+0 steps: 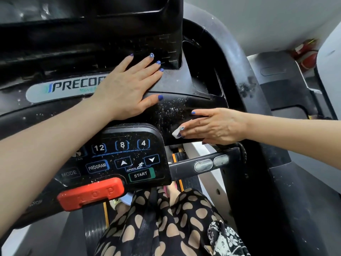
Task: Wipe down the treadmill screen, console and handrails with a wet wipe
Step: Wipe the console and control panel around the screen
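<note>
The step in hand is the console wipe: the right hand [212, 126] presses the wet wipe [176, 133] under flat, straight fingers against the dusty black console [171, 111], just right of the button panel [129, 156]. The left hand [127, 85] rests spread and flat on the upper console, holding nothing. The next move likely calls for steady strokes across the speckled patch, then the handrail [184, 168] below.

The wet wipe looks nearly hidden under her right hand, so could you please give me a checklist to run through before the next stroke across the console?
1. Wet wipe under the right hand: ok, a white corner shows beneath the fingertips.
2. Left hand braced flat on the console: ok, fingers straight.
3. Dust specks ahead of the wipe: not ok, still speckled.
4. Hands off the START button and red stop bar: ok.
5. Wipe still moist: cannot tell.
</note>
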Motion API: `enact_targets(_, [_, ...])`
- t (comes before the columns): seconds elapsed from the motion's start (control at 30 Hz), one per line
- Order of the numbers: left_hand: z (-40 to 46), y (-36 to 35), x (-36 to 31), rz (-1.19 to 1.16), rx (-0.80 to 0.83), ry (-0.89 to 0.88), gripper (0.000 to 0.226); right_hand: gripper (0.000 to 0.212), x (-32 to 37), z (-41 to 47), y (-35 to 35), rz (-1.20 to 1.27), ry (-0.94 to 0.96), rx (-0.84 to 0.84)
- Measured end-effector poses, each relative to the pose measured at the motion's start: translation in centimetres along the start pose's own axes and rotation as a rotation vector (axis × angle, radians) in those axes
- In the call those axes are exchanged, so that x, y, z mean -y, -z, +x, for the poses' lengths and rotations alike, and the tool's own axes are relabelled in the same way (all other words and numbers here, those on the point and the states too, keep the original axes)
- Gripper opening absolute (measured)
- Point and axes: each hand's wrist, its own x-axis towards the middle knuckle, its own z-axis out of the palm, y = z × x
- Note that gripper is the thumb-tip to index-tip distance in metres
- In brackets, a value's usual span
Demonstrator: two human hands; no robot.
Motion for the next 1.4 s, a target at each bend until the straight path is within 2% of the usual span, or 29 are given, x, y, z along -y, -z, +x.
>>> enact_targets(0.2, [0.0, 0.1, -0.1, -0.002, 0.013, 0.003, 0.081, 0.056, 0.9, 4.0, 0.6, 0.055, 0.028, -0.055])
enact_targets(0.33, [-0.1, 0.2, -0.1, -0.008, 0.021, 0.000, 0.081, 0.057, 1.8, 2.1, 0.4, 0.122, -0.171, -0.053])
enact_targets(0.4, [-0.1, 0.2, -0.1, -0.010, 0.026, 0.001, 0.080, 0.058, 2.3, 1.2, 0.3, 0.159, -0.212, -0.066])
enact_targets(0.57, [-0.1, 0.2, 0.0, -0.021, 0.029, -0.002, 0.080, 0.055, 2.3, 4.2, 0.6, 0.097, -0.147, -0.088])
enact_targets(0.73, [-0.6, 0.7, 0.7, -0.091, 0.037, -0.033, 0.074, 0.061, 3.6, 1.4, 0.7, 0.155, -0.405, -0.089])
enact_targets(1.03, [-3.4, 0.3, 3.6, -0.055, 0.028, 0.018, 0.071, 0.059, 4.0, 4.3, 2.6, 0.251, -0.505, -0.100])
enact_targets(1.13, [-3.5, 0.1, 3.4, -0.027, 0.020, 0.017, 0.071, 0.060, 5.6, 3.9, 3.7, 0.347, -0.678, -0.090])
enact_targets(1.23, [-3.6, 0.0, 3.3, -0.014, -0.005, 0.024, 0.071, 0.061, 7.7, 5.0, 5.1, 0.528, -0.964, -0.160])
enact_targets(1.4, [-3.5, -0.2, 3.2, -0.013, -0.009, 0.024, 0.069, 0.063, 8.1, 9.2, 6.4, 0.775, -1.304, -0.246])
